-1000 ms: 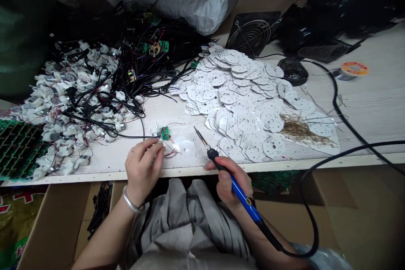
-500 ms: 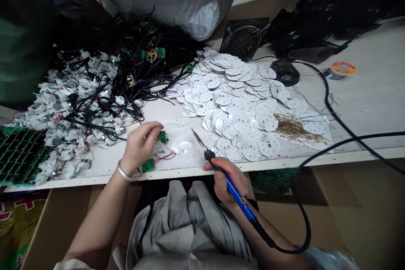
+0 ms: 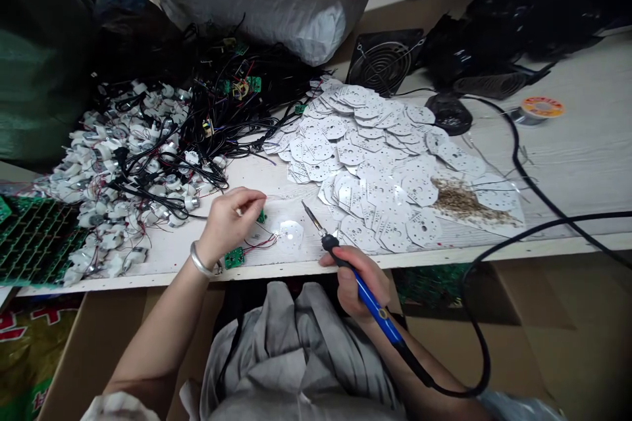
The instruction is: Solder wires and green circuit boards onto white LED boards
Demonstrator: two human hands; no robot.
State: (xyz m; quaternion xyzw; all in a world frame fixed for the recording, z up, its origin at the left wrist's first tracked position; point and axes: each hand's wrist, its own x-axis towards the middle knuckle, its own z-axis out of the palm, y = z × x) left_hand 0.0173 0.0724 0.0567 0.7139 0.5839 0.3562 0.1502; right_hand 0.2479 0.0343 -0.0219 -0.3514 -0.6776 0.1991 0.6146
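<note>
My left hand (image 3: 234, 220), with a silvery bangle at the wrist, is closed in a pinch above the bench. A faint thin wire (image 3: 281, 198) runs rightward from its fingertips. Partly hidden behind those fingers is a small green circuit board (image 3: 262, 216). Another green circuit board (image 3: 234, 257) with red leads lies below the hand, near the front edge. The leads run toward a single white round board (image 3: 289, 237). My right hand (image 3: 359, 279) grips a blue soldering iron (image 3: 372, 302), its bare tip pointing up and left, just above the bench and apart from the white board.
White round boards (image 3: 365, 164) lie heaped right of centre. Small white motors (image 3: 133, 171) and black cables (image 3: 237, 105) are piled left. Green board panels (image 3: 37, 243) lie far left. A fan (image 3: 385, 62) and a solder spool (image 3: 540, 108) stand behind; the iron's cord (image 3: 486, 335) loops right.
My left hand has moved slightly right, and its fingers now cover more of the upper green circuit board. My right hand holds the soldering iron much as before. The whole view has shifted a little.
</note>
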